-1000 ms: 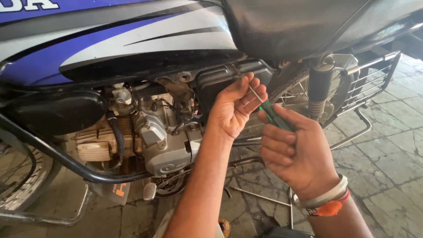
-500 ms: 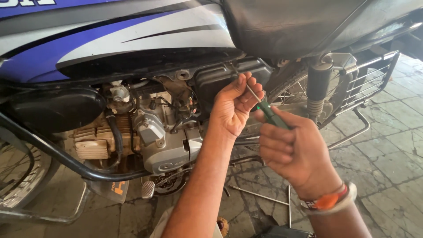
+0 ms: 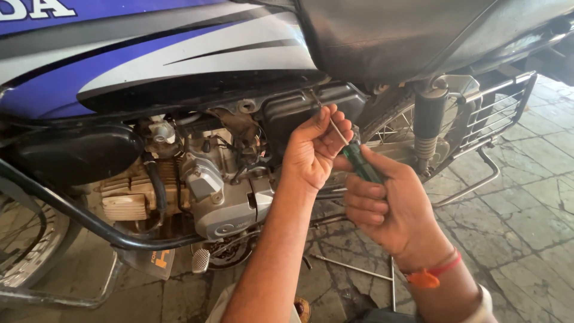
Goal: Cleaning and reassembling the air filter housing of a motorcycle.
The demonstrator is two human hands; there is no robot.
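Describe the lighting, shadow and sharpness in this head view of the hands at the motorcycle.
Head view: daylight brightens the paved floor at right; the engine sits in the tank's shade yet stays readable; left hand, right hand and green-handled screwdriver look sharp, with no obvious motion blur.

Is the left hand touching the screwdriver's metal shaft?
Touching. The head view shows the left hand with its fingertips curled around the thin shaft of the screwdriver, while the right hand grips its green handle.
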